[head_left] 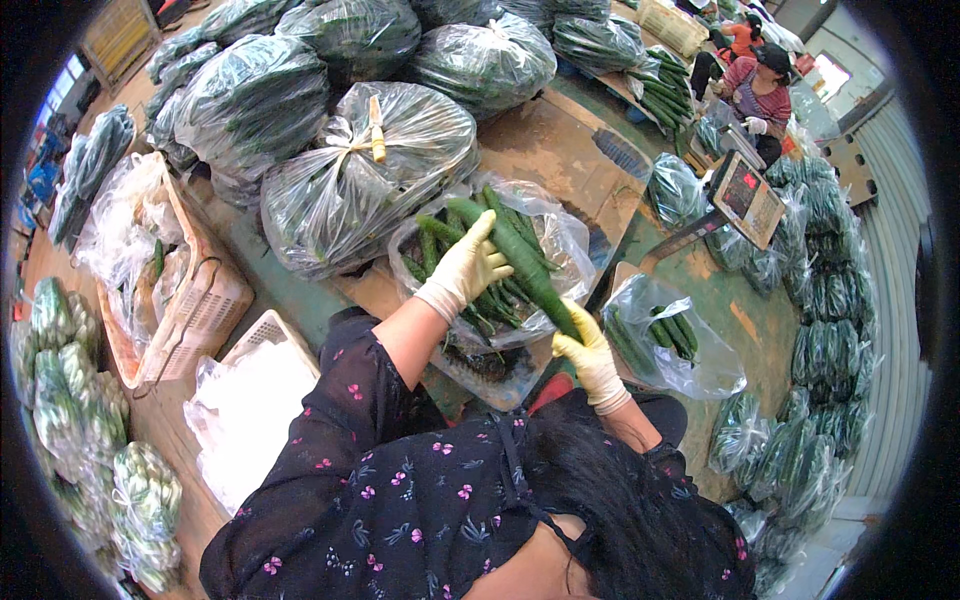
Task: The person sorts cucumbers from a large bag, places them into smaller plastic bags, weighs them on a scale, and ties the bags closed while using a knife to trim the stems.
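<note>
Cucumbers are the work here. The left hand [470,268] lies with open fingers on top of a long cucumber [520,262], and the right hand [590,358] has its fingers closed around the lower end of it. This cucumber is above the open clear bag [560,235] on the counter [540,145]. In my judgement it is best to keep the cucumber parallel to the others and lower it flat, so the thin plastic is not torn.

The open bag holds many cucumbers. Right of it, a smaller clear bag [700,370] holds only a few. Behind it, a big tied bag [370,175] is full of green vegetables. Left of it stands a plastic basket [200,300] with loose plastic inside.
</note>
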`<act>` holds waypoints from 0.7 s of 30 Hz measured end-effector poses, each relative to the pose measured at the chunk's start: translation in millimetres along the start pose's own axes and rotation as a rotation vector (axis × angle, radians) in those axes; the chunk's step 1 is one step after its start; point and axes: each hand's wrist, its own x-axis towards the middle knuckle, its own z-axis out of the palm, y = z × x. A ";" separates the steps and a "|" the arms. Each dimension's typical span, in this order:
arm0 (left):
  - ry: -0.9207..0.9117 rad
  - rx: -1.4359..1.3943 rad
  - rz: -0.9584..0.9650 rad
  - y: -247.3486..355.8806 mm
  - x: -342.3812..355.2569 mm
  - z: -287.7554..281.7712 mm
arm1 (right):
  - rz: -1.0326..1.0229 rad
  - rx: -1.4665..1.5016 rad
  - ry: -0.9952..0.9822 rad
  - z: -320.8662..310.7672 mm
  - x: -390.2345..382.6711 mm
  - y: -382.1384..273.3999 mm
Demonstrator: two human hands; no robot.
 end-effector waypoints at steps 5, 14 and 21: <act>-0.086 -0.123 0.087 -4.2 -6.9 6.6 | 0.022 -0.118 -0.112 1.1 -11.7 23.2; -0.358 -0.075 0.084 12.2 -29.7 31.7 | -0.056 -1.096 -0.224 -7.0 -18.1 12.4; -0.500 0.014 0.120 14.6 -30.4 27.8 | -0.157 -1.211 -0.341 0.2 -17.8 -5.5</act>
